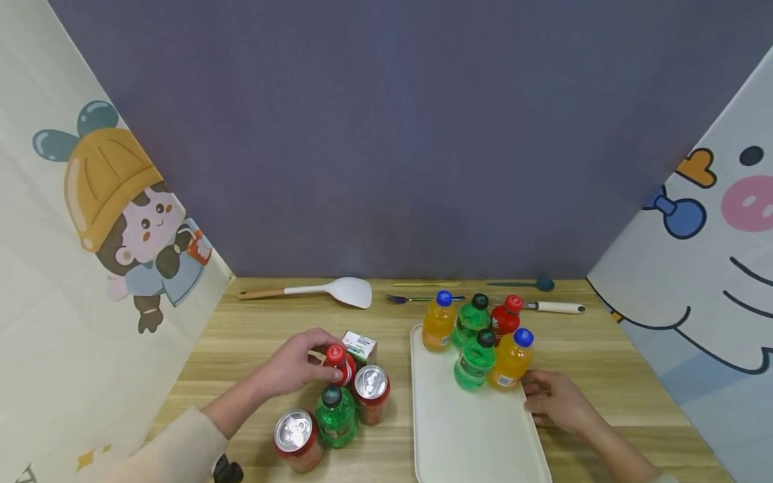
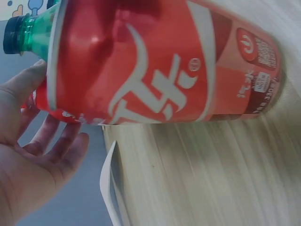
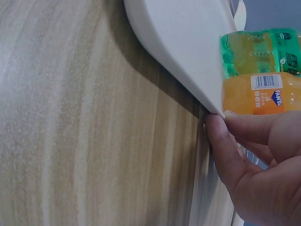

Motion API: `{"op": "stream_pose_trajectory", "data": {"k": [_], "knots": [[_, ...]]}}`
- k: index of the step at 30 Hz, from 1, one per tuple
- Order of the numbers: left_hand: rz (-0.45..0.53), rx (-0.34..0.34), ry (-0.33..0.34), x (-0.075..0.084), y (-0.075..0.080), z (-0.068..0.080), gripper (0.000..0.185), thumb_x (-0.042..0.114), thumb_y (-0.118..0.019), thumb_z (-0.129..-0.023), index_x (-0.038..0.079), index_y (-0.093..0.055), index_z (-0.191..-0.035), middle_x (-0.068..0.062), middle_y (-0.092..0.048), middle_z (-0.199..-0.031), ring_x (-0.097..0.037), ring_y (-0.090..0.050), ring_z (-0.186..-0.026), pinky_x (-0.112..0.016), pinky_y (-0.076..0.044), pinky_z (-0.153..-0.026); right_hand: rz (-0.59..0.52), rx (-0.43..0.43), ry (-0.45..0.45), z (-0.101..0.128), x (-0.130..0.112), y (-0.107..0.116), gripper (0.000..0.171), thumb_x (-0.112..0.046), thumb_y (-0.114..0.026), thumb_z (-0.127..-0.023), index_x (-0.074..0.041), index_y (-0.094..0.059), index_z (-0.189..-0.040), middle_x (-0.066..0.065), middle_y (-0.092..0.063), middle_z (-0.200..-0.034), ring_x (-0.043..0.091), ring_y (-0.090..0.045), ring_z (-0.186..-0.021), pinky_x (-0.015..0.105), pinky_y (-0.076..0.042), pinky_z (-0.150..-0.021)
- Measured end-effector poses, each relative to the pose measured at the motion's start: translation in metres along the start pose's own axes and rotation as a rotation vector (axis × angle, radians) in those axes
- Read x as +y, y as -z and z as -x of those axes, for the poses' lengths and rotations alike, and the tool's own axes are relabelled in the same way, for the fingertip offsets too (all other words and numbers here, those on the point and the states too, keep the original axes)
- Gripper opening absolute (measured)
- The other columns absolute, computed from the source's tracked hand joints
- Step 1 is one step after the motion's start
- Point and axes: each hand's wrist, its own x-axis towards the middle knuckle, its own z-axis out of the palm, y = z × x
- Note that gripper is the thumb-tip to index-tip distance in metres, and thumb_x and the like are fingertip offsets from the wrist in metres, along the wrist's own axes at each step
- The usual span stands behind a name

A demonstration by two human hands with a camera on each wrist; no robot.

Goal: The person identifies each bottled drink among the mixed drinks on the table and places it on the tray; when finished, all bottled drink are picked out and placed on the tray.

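Note:
My left hand point(image 1: 297, 363) has thumb and fingers around a red-capped soda bottle point(image 1: 347, 370), which stands among other drinks on the table. In the left wrist view a big red soda can point(image 2: 141, 61) hides most of that bottle. Close by are a green soda bottle point(image 1: 337, 419), two red cans, the nearer one point(image 1: 298, 439) and the farther one point(image 1: 372, 396), and a small white box point(image 1: 360, 347). With thumb and fingertips my right hand point(image 1: 561, 401) pinches the right edge of a cream tray point(image 1: 477, 436).
Upright on the tray's far half are orange soda bottles point(image 1: 510, 362), green bottles point(image 1: 474, 365) and a red bottle point(image 1: 506, 318). Along the back wall lie a white spatula point(image 1: 350, 292), a fork point(image 1: 398, 299), a dark spoon point(image 1: 543, 285) and a cream-handled utensil point(image 1: 558, 307).

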Motion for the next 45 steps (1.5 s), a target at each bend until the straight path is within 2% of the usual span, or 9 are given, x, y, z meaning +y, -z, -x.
{"op": "stream_pose_trajectory", "data": {"k": [4,10,16,23,28,35,41,45], "knots": [[-0.001,0.035,-0.006,-0.001,-0.003,0.003,0.034,0.018,-0.087,-0.082,0.012,-0.074,-0.113,-0.002,-0.066,-0.111,-0.022,-0.064,-0.108,-0.036,-0.058,-0.090,-0.004,-0.007,0.006,0.000,0.000,0.000,0.062,0.006,-0.070,-0.088,0.010,-0.047,-0.145,0.020,-0.066,-0.120,0.023,-0.069,-0.090,0.042,-0.064,-0.073],[0.050,0.066,-0.011,-0.005,-0.004,0.006,0.033,0.020,-0.087,-0.083,0.013,-0.074,-0.112,-0.004,-0.067,-0.112,-0.026,-0.067,-0.112,-0.034,-0.058,-0.092,-0.008,-0.017,-0.001,0.000,0.000,0.001,0.062,0.005,-0.070,-0.088,0.010,-0.046,-0.146,0.020,-0.065,-0.120,0.023,-0.068,-0.090,0.042,-0.064,-0.074],[0.032,0.114,-0.015,-0.008,-0.006,0.009,0.035,0.025,-0.089,-0.081,0.015,-0.076,-0.113,0.000,-0.070,-0.109,-0.024,-0.068,-0.110,-0.042,-0.058,-0.094,-0.011,-0.020,-0.007,0.001,-0.003,0.001,0.064,0.006,-0.069,-0.088,0.010,-0.044,-0.147,0.019,-0.066,-0.119,0.022,-0.068,-0.090,0.042,-0.064,-0.074],[-0.005,0.162,-0.047,-0.010,-0.006,0.009,0.033,0.025,-0.090,-0.080,0.017,-0.077,-0.109,0.003,-0.071,-0.102,-0.019,-0.070,-0.103,-0.029,-0.058,-0.089,-0.020,-0.013,-0.017,0.002,-0.003,0.000,0.064,0.007,-0.068,-0.089,0.010,-0.042,-0.148,0.019,-0.066,-0.120,0.023,-0.069,-0.090,0.043,-0.064,-0.075],[-0.001,0.200,-0.056,-0.009,-0.002,0.012,0.032,0.023,-0.090,-0.079,0.017,-0.078,-0.108,0.003,-0.072,-0.101,-0.018,-0.070,-0.101,-0.031,-0.060,-0.086,-0.016,-0.015,0.008,0.001,-0.001,0.001,0.063,0.006,-0.068,-0.089,0.010,-0.043,-0.147,0.021,-0.066,-0.121,0.023,-0.069,-0.091,0.042,-0.063,-0.074],[-0.022,0.255,-0.064,0.001,0.011,0.016,0.031,0.021,-0.090,-0.079,0.016,-0.078,-0.107,0.004,-0.074,-0.102,-0.018,-0.070,-0.100,-0.031,-0.058,-0.087,-0.011,-0.023,0.041,0.001,-0.002,0.003,0.062,0.007,-0.068,-0.089,0.011,-0.044,-0.146,0.022,-0.065,-0.121,0.024,-0.069,-0.090,0.041,-0.064,-0.072],[-0.058,0.283,-0.044,0.014,0.024,0.017,0.032,0.022,-0.090,-0.079,0.016,-0.078,-0.108,0.001,-0.075,-0.105,-0.020,-0.071,-0.100,-0.032,-0.059,-0.084,-0.006,-0.022,0.029,0.001,-0.003,0.003,0.062,0.007,-0.069,-0.089,0.011,-0.045,-0.145,0.020,-0.065,-0.119,0.023,-0.069,-0.090,0.041,-0.064,-0.073],[-0.087,0.295,-0.005,0.025,0.033,0.019,0.034,0.023,-0.090,-0.079,0.016,-0.078,-0.110,0.000,-0.076,-0.106,-0.023,-0.071,-0.102,-0.031,-0.059,-0.080,-0.006,-0.026,0.018,0.001,-0.004,0.002,0.064,0.007,-0.069,-0.088,0.011,-0.043,-0.146,0.021,-0.065,-0.120,0.023,-0.069,-0.090,0.042,-0.064,-0.074]]}}
